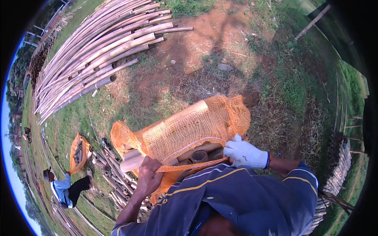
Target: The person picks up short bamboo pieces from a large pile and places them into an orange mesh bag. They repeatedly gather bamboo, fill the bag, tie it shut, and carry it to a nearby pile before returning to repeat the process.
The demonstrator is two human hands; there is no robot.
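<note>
An orange mesh sack (177, 129) lies lengthwise in front of my body, its mouth gaping toward me. Inside are cut bamboo pieces (199, 156), one showing its hollow round end. A pale, thick bamboo piece (132, 160) sticks out at the sack's left side. My bare left hand (149, 173) is closed on the near rim of the sack. At the right end of the opening, my right hand (245, 152), in a white glove, has its fingers closed on the sack's edge; its fingertips are partly hidden.
Long bamboo poles (106, 51) lie stacked at the far left. Short cut bamboo pieces (118, 185) are heaped on the ground left of me. Beyond them a person (65, 188) in light blue bends by another orange sack (80, 151). A stone (225, 67) lies ahead.
</note>
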